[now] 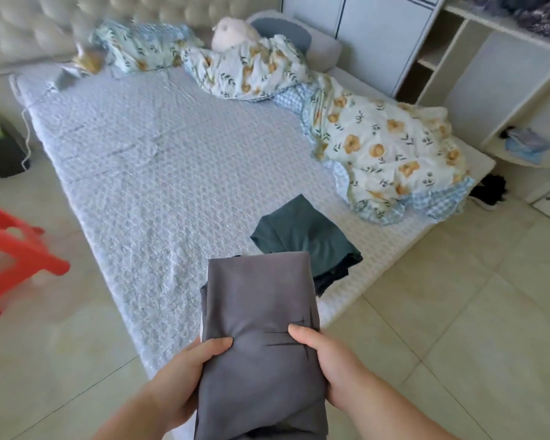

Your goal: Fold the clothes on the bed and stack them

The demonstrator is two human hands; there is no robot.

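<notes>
Both hands, left hand (pixel 185 376) and right hand (pixel 327 363), grip the folded grey garment (pixel 261 312); lower it level, squarely onto the green stack (pixel 302 236).

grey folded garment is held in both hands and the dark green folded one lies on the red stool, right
Not quite. The grey folded garment is indeed held by the left hand and right hand, but the dark green folded one lies on the bed, near its foot corner, not on the red stool, which stands on the floor to the left. The head view shows this.
</notes>
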